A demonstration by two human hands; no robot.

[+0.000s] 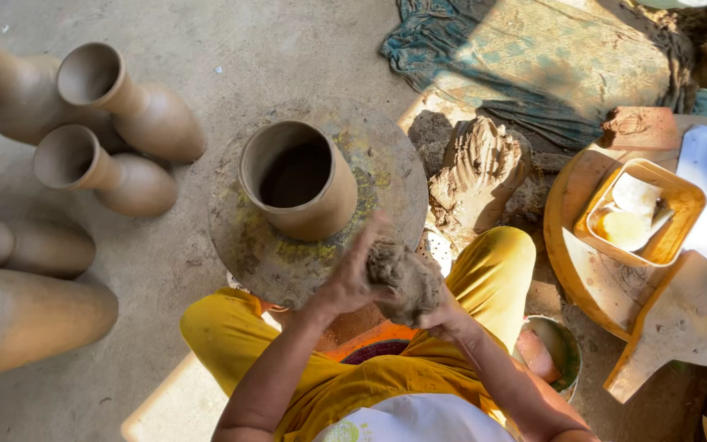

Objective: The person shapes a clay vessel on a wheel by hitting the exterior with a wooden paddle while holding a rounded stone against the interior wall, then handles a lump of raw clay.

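Both hands, left hand (345, 282) and right hand (445, 317), were clamped on a rough, fibrous clay lump (403, 278), its long axis running left-right. The smooth cylindrical clay pot (298, 180) stood upright, mouth up, on the round wheel (243, 237).

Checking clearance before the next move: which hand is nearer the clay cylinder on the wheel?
Left. The left hand presses the clay lump just below the clay cylinder, fingertips close to its base. The right hand cups the lump from the far side, farther off.
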